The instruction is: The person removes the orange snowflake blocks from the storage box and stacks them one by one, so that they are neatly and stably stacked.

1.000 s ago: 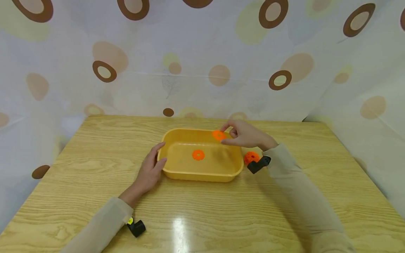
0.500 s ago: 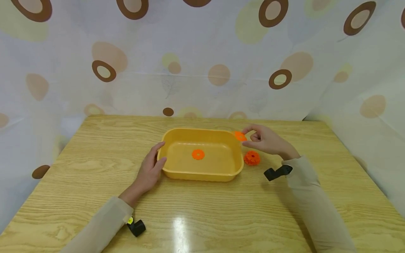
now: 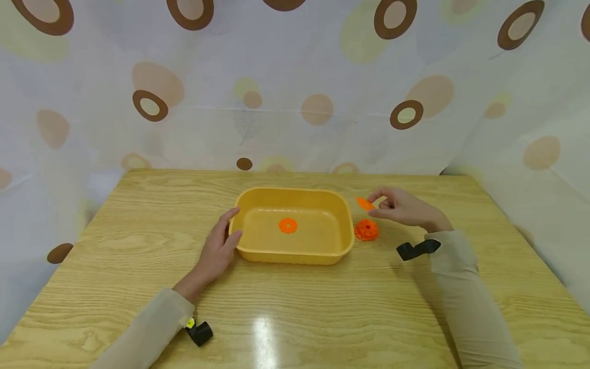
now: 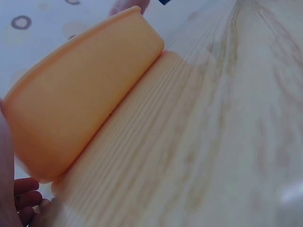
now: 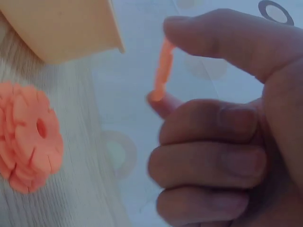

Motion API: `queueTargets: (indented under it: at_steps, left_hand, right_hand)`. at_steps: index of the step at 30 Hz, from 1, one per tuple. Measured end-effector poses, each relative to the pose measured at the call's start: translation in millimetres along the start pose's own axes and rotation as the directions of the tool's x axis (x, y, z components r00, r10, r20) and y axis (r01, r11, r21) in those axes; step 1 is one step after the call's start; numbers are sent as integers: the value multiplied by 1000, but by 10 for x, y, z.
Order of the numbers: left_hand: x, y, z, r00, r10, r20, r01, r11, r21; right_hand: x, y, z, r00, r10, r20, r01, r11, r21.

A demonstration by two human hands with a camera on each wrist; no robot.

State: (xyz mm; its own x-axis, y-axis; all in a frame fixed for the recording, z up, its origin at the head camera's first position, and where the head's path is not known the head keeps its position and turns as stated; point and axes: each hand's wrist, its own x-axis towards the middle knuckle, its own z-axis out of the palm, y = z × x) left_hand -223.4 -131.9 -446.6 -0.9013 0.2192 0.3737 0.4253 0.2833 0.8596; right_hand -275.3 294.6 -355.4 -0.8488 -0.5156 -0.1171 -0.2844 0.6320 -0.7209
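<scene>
A yellow rectangular plastic tub point(image 3: 313, 242) stands on the table, and my left hand point(image 3: 220, 247) grips its left end, thumb and index finger over the rim. In the left wrist view, several fingertips point(image 4: 27, 198) curl by the tub's lower corner. One orange notched disc point(image 3: 288, 225) lies flat on the tub's floor. Just outside the tub's right end, my right hand point(image 3: 405, 209) pinches another orange disc point(image 3: 365, 203) edgewise between thumb and index finger, the other fingers folded in. Below it sits a stack of orange notched discs point(image 5: 35, 137), holed in the middle.
The wood-grain table point(image 3: 286, 318) extends around the tub on all sides. A patterned cloth point(image 3: 286, 138) hangs behind the table and along its sides. Black wrist cameras point(image 3: 418, 249) sit at both sleeves.
My right hand has moved right with the pinched disc, from over the tub's back right corner to outside its right end. The left hand and the tub stay in place.
</scene>
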Motion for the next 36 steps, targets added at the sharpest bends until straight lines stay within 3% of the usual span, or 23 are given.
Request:
queueTargets:
  at_steps: [9,14,22,36]
  left_hand:
    - [-8,2,8,1000,-6,2,6,1000,-13]
    - [-10,-6,10,1000,2,2,-2,1000,-31]
    - [-5,15,2,1000,-7,5,7,1000,12]
    - [-7,-5,4,1000,-6,9,6,1000,8]
  right_hand:
    - [-11,115,-12,983,111,145,-108,994,-29]
    - [14,191,-2,980,120,160,-120,993,-14]
    - [50,238,46,970,160,183,-159,987,-25]
    - [47,225,49,968,158,193,-158,987,-17]
